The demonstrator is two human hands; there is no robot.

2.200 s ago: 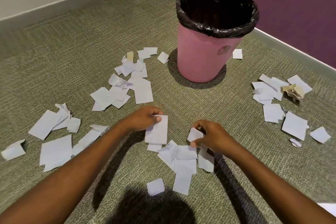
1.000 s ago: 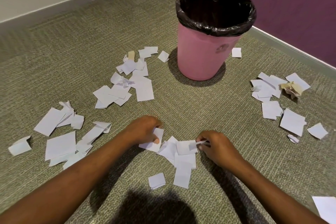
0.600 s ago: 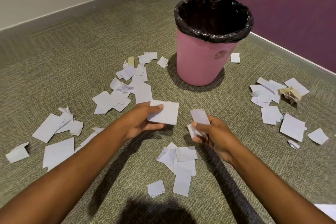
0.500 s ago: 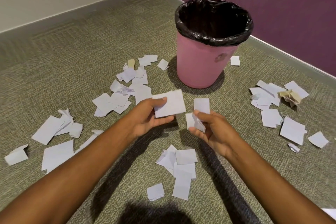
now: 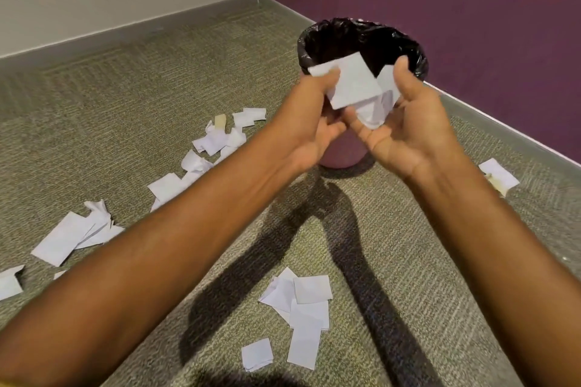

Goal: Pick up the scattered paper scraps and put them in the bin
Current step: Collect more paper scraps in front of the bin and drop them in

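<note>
While over bin: both hands hold scraps above the bin (image 5: 361, 38), at twelve o'clock.
Left hand (image 5: 309, 122): grip pinching a flat scrap (image 5: 353, 82).
Right hand (image 5: 405, 122): thumb pressing crumpled scraps (image 5: 375, 110) (loosely, I judge).
Handling: featherlight, limp; pinch edges.
Floor (image 5: 125, 97): scattered scraps (image 5: 301, 308) at six and nine.

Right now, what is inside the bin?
Only the black liner shows inside the pink bin. Both hands, holding paper scraps, cover its opening and bottom.

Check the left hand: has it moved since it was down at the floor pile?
Yes. The left hand has risen from the floor pile and gone forward to the pink bin, gripping a paper scrap at its rim.
</note>
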